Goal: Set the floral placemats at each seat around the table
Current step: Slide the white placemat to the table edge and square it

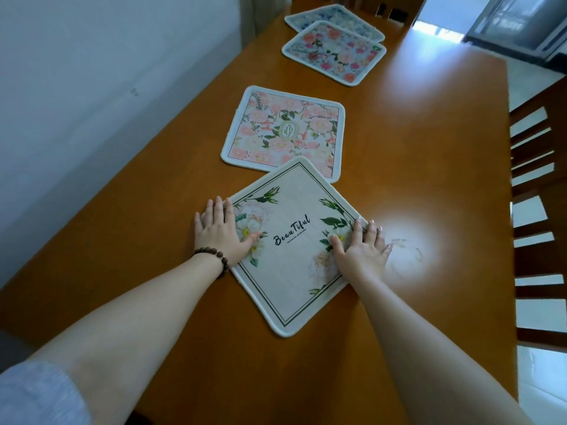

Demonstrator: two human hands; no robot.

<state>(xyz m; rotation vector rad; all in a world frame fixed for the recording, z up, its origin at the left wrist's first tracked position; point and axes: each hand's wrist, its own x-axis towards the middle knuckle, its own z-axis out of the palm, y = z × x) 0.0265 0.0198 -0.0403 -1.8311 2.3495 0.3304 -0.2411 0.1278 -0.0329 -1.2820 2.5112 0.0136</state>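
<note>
A long orange-brown wooden table (414, 154) fills most of the frame, running from the bottom edge up toward the top centre, with a pale wall along the left side and slatted wooden chairs (534, 191) lined up at the right edge. Two bare forearms reach in from the bottom corners; the left one comes out of a grey sleeve (36, 394) at the lower left. Four floral placemats lie in a loose row up the middle of the table. The nearest, a cream placemat (291, 250) printed with white flowers and the word "Beautiful", sits turned like a diamond in the centre of the frame, its top corner overlapping the lower edge of the pink placemat (283, 130) just above it. Further up, well apart from those two, a rose-patterned placemat (333, 52) overlaps a blue-flowered placemat (334, 21) near the top of the frame. The left hand (219, 230) lies flat with fingers spread on the cream mat's left corner (partly on the wood), and the right hand (360, 250) presses flat, fingers likewise spread, on its right corner. Neither hand pinches anything. A bracelet of dark beads (216, 259) circles the left wrist.
</note>
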